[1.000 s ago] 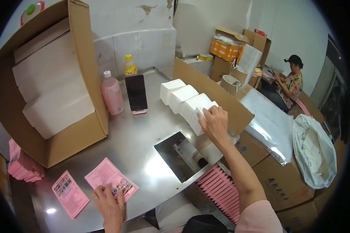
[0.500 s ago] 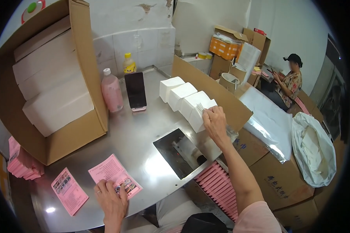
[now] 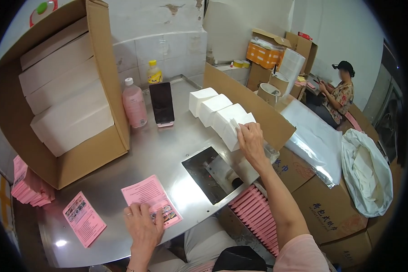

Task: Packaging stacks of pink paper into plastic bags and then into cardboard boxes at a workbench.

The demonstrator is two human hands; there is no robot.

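My left hand (image 3: 143,226) is at the front edge of the metal table, its fingers bent over a pink printed packet (image 3: 145,189) and its thumb on the packet's right part. A second pink packet lies flat to its left. Farther right, my right hand (image 3: 250,140) pinches several thin white sheets at the near end of a row of folded white tissues (image 3: 222,119). These stand in stacked blocks, and the pinched sheets fan slightly apart at the top. My right fingertips are partly hidden behind the hand.
A large open carton (image 3: 93,158) of white tissue blocks stands at left, near a pink bottle (image 3: 134,104), a yellow bottle (image 3: 154,72) and a propped phone (image 3: 162,104). A rectangular opening (image 3: 211,174) cuts the tabletop. Pink packets (image 3: 256,217) fill a box below. A person sits at far right.
My left hand has slid the pink packet to the right, away from the other one. My right hand stays at the tissue row. The view has shifted slightly.
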